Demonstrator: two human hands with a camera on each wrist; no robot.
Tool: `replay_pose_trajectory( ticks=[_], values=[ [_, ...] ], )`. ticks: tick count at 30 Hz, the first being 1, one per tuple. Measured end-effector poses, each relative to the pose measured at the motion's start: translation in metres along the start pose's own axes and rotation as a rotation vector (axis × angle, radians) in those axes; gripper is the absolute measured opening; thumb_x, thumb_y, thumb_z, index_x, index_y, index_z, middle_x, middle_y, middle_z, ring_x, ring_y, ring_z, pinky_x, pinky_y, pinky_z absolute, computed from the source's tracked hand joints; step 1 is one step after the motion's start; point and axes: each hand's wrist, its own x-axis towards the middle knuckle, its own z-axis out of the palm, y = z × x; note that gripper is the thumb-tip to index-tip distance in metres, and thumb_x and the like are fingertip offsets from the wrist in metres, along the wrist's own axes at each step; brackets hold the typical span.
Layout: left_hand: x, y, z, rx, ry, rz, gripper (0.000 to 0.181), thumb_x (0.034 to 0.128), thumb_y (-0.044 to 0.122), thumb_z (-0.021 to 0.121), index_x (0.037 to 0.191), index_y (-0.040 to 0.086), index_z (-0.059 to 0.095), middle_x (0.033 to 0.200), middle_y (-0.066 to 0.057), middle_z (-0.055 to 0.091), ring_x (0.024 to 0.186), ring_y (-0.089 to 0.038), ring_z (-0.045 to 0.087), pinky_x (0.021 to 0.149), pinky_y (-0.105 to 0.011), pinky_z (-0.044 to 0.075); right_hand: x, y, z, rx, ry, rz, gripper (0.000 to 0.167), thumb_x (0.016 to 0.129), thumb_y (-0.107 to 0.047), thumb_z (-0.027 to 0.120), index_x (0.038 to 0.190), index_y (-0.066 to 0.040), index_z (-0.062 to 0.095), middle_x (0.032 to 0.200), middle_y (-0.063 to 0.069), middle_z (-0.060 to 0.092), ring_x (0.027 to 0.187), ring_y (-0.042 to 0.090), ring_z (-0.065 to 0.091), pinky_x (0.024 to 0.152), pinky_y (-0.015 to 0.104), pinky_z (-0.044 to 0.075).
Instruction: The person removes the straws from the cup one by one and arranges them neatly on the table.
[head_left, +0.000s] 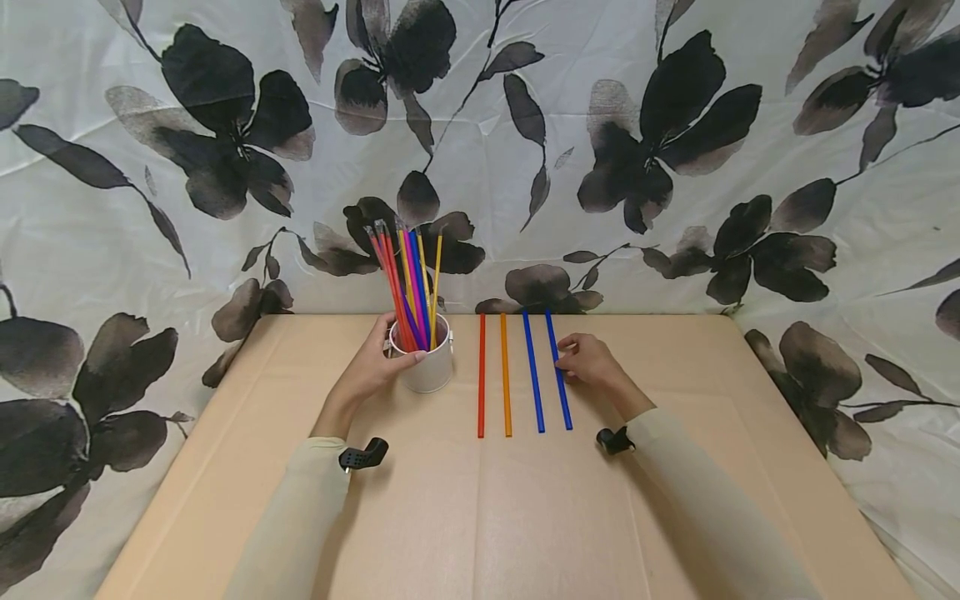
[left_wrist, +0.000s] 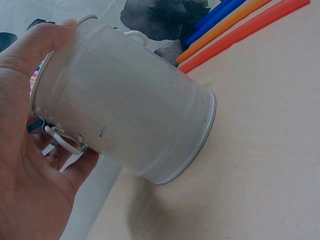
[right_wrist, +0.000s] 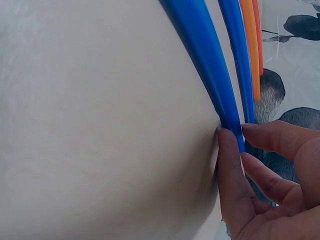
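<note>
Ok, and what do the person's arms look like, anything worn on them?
The left sleeve and right sleeve are long, plain and pale beige. A small black device juts out near the end of each: left device, right device. No gloves or cables show.

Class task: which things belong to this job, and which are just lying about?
Likely in the job:
white cylindrical metal pail, in left grip
slender multicoloured sticks inside
slender blue stick, in right grip
second blue stick, slender orange stick, slender red stick

Likely incidental:
black-flowered white cloth
flat tan tabletop
black wristbands
</note>
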Motion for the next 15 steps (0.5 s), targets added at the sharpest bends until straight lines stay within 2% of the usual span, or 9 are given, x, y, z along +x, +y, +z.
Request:
replay_pose_trajectory(
  ticks=[7,15],
  values=[
    [0.01,-0.029,-0.004,0.01,0.0,0.005,0.086,0.0909,0.019,0.077,0.157,0.015,0.022,0.163,-0.014,0.028,0.153,-0.034,0.021,0.124,-0.058,0.016,-0.006,-0.002,-0.002,-0.02,0.017,-0.028,0.037,0.094,-0.007,0.067,0.129,0.005,0.06,0.104,0.019,0.068,0.082,0.024,0.069,0.071,0.031,0.061],
    [0.006,-0.034,-0.005,0.005,0.003,0.037,0.085,0.0898,0.024,0.079,0.155,0.02,0.025,0.161,-0.009,0.032,0.152,-0.031,0.026,0.123,-0.058,0.02,-0.016,-0.009,-0.002,-0.025,0.05,-0.052,0.035,0.096,-0.006,0.064,0.129,0.004,0.06,0.1,0.017,0.066,0.084,0.03,0.07,0.076,0.041,0.062]
  ],
)
